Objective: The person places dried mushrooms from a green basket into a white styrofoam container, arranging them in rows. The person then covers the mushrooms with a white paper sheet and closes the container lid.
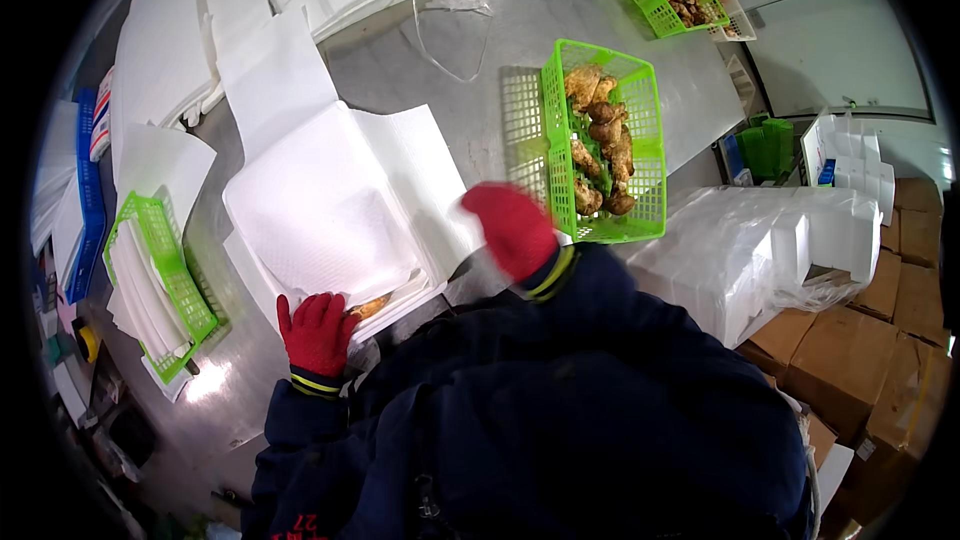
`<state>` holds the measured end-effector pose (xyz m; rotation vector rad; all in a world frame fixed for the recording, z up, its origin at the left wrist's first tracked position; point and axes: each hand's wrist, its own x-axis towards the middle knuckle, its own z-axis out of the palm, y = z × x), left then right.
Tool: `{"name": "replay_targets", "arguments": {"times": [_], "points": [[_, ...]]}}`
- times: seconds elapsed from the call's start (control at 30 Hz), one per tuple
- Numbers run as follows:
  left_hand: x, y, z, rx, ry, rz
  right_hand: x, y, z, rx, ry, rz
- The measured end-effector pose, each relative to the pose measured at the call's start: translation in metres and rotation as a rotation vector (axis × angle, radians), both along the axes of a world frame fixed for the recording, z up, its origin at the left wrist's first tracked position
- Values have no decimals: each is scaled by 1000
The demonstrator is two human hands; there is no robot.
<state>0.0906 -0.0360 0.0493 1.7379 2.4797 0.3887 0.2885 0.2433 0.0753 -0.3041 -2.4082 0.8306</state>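
Observation:
My left hand (316,334), in a red knit glove, rests with its fingers on the near left edge of a white padded sheet (322,217) that covers a white foam box. A brown mushroom (370,307) shows under the sheet's edge, beside my left thumb. My right hand (514,229), also red-gloved and blurred, is over the box's right side, just left of a green plastic basket (660,165). Mushrooms (621,154) with thick stems lie in that basket on green leaves. Whether my right hand holds anything is hidden by the blur. A white liner flap (416,157) spreads out right of the box.
Stacked white sheets (157,37) cover the steel table's (465,120) far left. A green basket (184,292) of folded white sheets stands left. Another basket of mushrooms (679,0) is far right. Plastic-wrapped foam boxes (720,262) and cardboard cartons (840,367) stand at right.

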Motion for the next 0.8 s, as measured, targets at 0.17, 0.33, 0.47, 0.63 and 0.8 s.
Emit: {"name": "replay_targets", "arguments": {"times": [0.17, 0.33, 0.47, 0.63, 0.8], "points": [[-11, 2, -11, 197, -93, 104, 118, 99, -56, -70, -908, -670], [-15, 0, -2, 280, -131, 111, 135, 132, -113, -34, -1187, -566], [-17, -15, 0, 295, -164, 121, 159, 124, -83, -177, -709, -806], [-11, -10, -7, 274, -99, 36, 40, 39, 27, -522, -188, -201], [3, -3, -7, 196, -64, -51, -76, -45, 19, 99, -223, 445]]}}
